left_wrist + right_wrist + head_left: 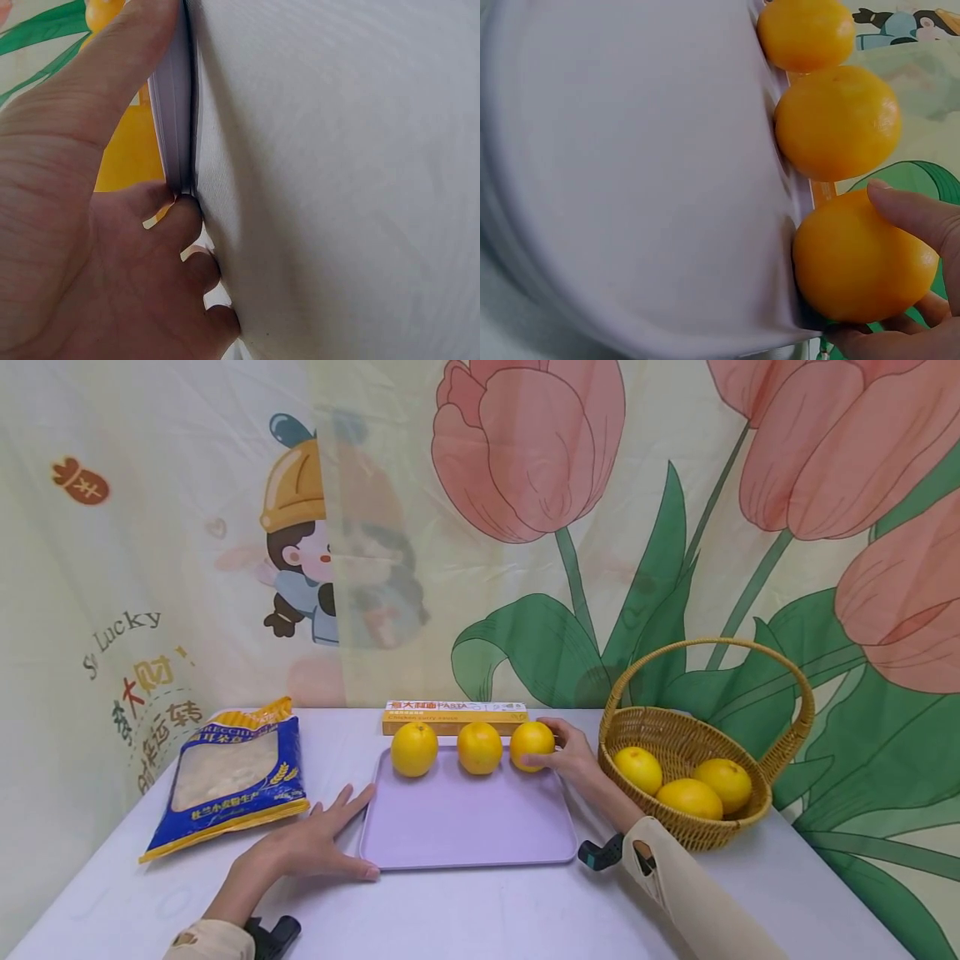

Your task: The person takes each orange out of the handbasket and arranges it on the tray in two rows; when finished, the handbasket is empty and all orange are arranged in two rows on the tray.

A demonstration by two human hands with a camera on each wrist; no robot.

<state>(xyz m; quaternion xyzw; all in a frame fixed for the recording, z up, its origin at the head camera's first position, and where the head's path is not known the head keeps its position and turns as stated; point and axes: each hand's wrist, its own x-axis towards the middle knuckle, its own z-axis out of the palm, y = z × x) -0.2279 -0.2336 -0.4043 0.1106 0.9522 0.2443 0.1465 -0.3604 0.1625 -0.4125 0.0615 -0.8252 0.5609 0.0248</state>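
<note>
My right hand holds an orange at the back right corner of a lilac tray. In the right wrist view, the thumb lies over this orange and the other fingers reach under its side. Two more oranges, one in the middle and one at the left, sit in a row along the tray's back edge. My left hand rests at the tray's front left corner with fingers spread, the thumb along the front edge and the index finger by the left side.
Behind the tray lies a yellow pasta box. To the left is a blue and yellow bag of pasta. A wicker basket with a tall handle stands at the right, holding three oranges. A printed curtain hangs behind the white table.
</note>
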